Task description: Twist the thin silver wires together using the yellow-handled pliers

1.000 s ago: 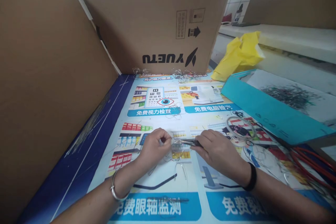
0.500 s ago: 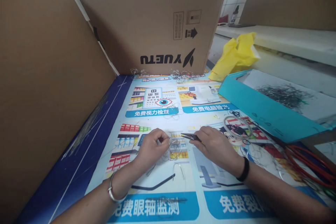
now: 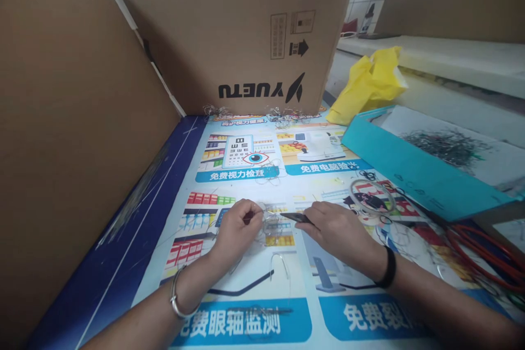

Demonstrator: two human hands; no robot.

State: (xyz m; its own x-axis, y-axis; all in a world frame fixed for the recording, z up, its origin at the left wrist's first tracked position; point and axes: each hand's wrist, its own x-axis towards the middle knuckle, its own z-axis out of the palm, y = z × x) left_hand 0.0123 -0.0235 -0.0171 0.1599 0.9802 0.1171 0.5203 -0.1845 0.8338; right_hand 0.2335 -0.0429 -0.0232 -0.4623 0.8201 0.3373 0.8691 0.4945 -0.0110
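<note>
Thin wire (image 3: pixel 268 213) is pinched between the thumb and fingers of my left hand (image 3: pixel 240 225). My right hand (image 3: pixel 334 227) grips dark-jawed pliers (image 3: pixel 296 217), whose tip points left at the wire, close to my left fingertips. Whether the jaws touch the wire is too small to tell. Under the two hands lies a loose tangle of fine wire (image 3: pixel 275 229) on the printed sheet. A bent piece of wire (image 3: pixel 280 263) rests nearer to me, and a dark bundle of thin wires (image 3: pixel 259 310) lies at the front.
A blue box (image 3: pixel 410 169) at the right holds a heap of cut wires (image 3: pixel 447 147). Beside it are a yellow bag (image 3: pixel 369 85), a clear coil (image 3: pixel 371 196) and orange-red cable (image 3: pixel 484 257). Cardboard panels (image 3: pixel 229 27) wall the back and left. Wire tangles (image 3: pixel 281 116) lie along the back.
The pliers have turned in my right hand, so their jaws now show edge-on. Both hands stay nearly in place, with the left still pinching the wire.
</note>
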